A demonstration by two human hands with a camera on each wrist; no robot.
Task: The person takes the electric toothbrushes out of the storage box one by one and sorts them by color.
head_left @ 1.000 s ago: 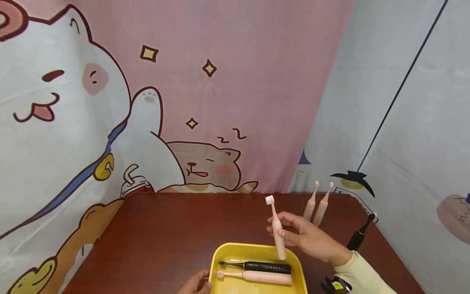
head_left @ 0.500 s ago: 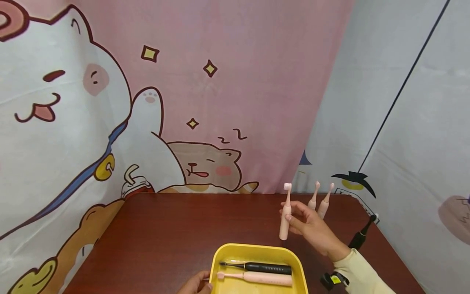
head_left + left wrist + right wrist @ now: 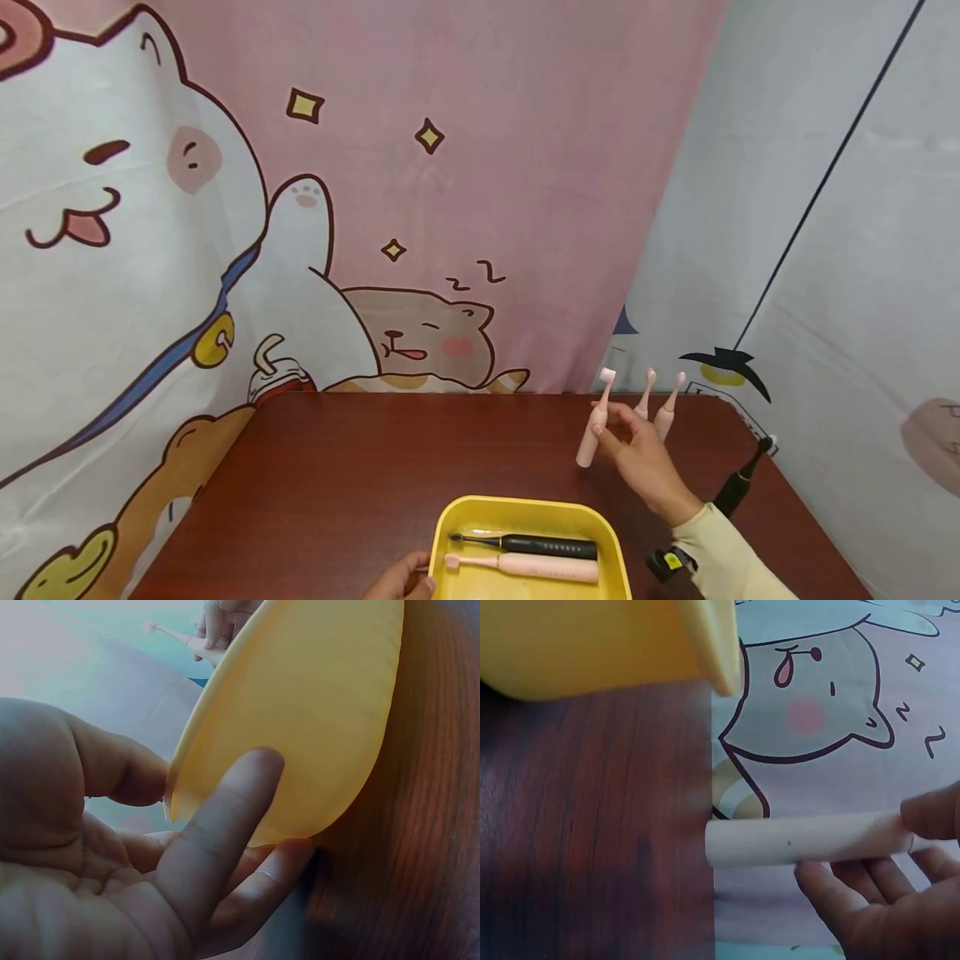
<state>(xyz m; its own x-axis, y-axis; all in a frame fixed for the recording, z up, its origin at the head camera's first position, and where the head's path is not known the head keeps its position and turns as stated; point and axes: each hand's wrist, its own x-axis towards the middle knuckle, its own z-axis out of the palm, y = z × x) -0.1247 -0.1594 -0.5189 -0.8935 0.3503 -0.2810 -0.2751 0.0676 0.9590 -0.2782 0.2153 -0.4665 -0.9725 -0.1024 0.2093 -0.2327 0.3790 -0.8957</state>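
My right hand (image 3: 642, 460) pinches a pale pink electric toothbrush (image 3: 589, 442) by its handle, brush head up and tilted right, above the table behind the yellow tray. The right wrist view shows the handle (image 3: 780, 841) between thumb and fingers. My left hand (image 3: 401, 577) grips the left wall of the yellow tray (image 3: 525, 503), thumb at the rim and fingers against the outside, as the left wrist view (image 3: 202, 855) shows. Inside the tray a black electric toothbrush (image 3: 551, 546) and a pink electric toothbrush (image 3: 547, 567) lie side by side, heads to the left.
Two more pink toothbrushes stand upright behind my right hand, one (image 3: 642, 403) partly hidden by the fingers and the other (image 3: 664, 417) to its right. A black toothbrush (image 3: 738, 483) stands near the right edge of the dark red table (image 3: 315, 492). A cartoon-printed curtain (image 3: 525, 167) hangs behind.
My right hand has carried the pink toothbrush from over the tray's back rim away to the back right, near the standing pink toothbrushes. The left hand stays on the tray.
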